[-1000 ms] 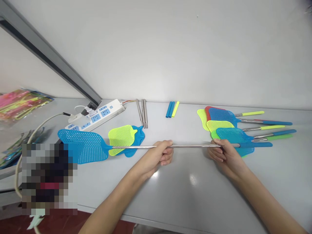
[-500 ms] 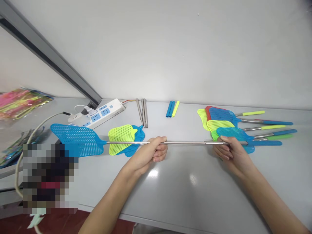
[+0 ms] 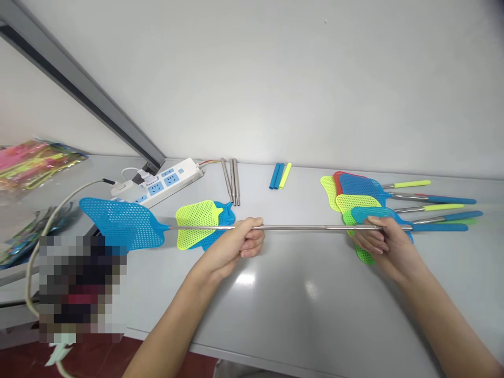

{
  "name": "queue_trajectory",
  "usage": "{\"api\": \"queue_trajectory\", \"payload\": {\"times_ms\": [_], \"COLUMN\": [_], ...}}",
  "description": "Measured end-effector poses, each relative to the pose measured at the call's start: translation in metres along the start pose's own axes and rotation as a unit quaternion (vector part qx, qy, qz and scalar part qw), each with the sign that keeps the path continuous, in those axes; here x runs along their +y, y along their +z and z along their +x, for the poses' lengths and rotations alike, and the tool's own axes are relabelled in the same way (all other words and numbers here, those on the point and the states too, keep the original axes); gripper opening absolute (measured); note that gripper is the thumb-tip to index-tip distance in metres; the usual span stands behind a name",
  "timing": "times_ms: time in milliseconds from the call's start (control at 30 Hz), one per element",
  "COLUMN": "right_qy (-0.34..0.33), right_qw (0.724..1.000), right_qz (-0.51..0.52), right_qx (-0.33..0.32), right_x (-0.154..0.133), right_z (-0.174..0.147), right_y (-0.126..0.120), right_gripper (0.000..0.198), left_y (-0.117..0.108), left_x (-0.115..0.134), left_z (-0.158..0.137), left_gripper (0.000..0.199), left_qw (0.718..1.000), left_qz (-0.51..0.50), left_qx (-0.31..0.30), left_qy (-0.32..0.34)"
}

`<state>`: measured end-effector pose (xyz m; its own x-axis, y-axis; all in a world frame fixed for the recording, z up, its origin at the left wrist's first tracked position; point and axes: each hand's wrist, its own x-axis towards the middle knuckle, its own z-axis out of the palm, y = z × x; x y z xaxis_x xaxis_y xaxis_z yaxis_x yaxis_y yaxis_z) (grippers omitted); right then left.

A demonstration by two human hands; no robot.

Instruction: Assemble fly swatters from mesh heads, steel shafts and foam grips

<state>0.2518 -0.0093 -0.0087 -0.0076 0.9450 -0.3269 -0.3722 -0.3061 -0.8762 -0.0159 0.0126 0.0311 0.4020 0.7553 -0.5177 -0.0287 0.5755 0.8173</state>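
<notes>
Basically, the grey table (image 3: 299,325) fills most of the lower view, and the long blue swatter (image 3: 293,227) spans much of it, held roughly level btwn 2 hands. Its mesh head (image 3: 129,226) is at the L end, its handle (image 3: 441,227) at the R end, overlapping the pile of swatters (image 3: 360,189) in view. Judging by its joints, the rod (image 3: 307,227) is drawn out, so pull or push prob. wants to run straight along the axis, no bending, b/c thin sections could kink. Best keep the mesh head off the power strip (image 3: 173,181) just behind it, and the rod high enough not to drag the loose heads (image 3: 197,223), yellow over blue, beneath its line.

Grip-wise: L hand (image 3: 240,241) is closed round the thinner rod, R hand (image 3: 380,244) round the thicker part near the handle. Firm but not crushing seems right, w/ both wrists level. Farther back, 3 steel tubes (image 3: 235,184) and 3 sleeves (image 3: 281,176) (2 blue, 1 yellow) lie well apart from the hands.

Smallest: the rod joints (image 3: 326,227), worth watching for wobble; can't tell how tight they are.
</notes>
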Motion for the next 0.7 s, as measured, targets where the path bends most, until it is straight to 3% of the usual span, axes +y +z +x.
{"api": "queue_trajectory", "payload": {"times_ms": [267, 700], "right_qy": [0.039, 0.034], "right_qw": [0.998, 0.998], "right_qz": [0.056, 0.055], "right_qx": [0.016, 0.017], "right_x": [0.0054, 0.0075], "right_z": [0.0061, 0.0026], "right_y": [0.0015, 0.0075], "right_gripper": [0.040, 0.039], "left_y": [-0.0001, 0.0027], "left_x": [-0.0030, -0.0079], "left_z": [0.0022, 0.0094], "left_gripper": [0.039, 0.041], "left_qw": [1.000, 0.997], "left_qz": [0.004, -0.068], "left_qx": [0.012, 0.048], "left_qy": [0.012, 0.004]}}
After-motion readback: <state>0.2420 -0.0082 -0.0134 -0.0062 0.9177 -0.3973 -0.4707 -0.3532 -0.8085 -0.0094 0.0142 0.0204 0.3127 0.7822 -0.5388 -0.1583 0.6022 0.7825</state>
